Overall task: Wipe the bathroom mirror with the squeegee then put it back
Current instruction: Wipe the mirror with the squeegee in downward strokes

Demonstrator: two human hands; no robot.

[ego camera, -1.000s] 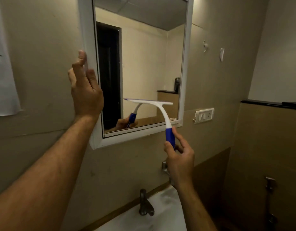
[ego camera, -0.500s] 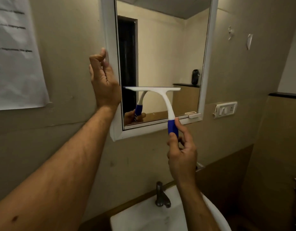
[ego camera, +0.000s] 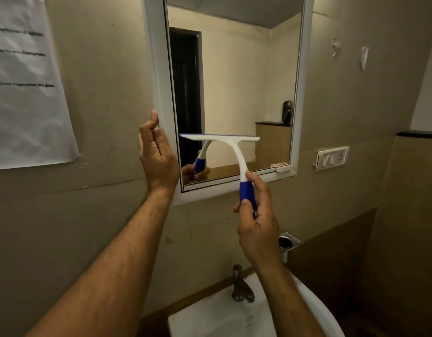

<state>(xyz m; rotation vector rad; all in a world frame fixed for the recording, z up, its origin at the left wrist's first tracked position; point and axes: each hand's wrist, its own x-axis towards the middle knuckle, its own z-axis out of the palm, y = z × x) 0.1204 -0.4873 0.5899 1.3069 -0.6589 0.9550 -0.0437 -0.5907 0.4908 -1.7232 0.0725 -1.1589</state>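
Wiping stroke low on the mirror (ego camera: 234, 81): left hand (ego camera: 159, 156) curls around the frame's left edge to steady it, while right hand (ego camera: 256, 222) pinches the squeegee (ego camera: 230, 152) handle, blade level against the glass.

A paper notice (ego camera: 27, 88) hangs on the left wall. Below, a white sink (ego camera: 210, 319) carries a metal tap (ego camera: 241, 285). A switch plate (ego camera: 332, 158) sits on the right wall.
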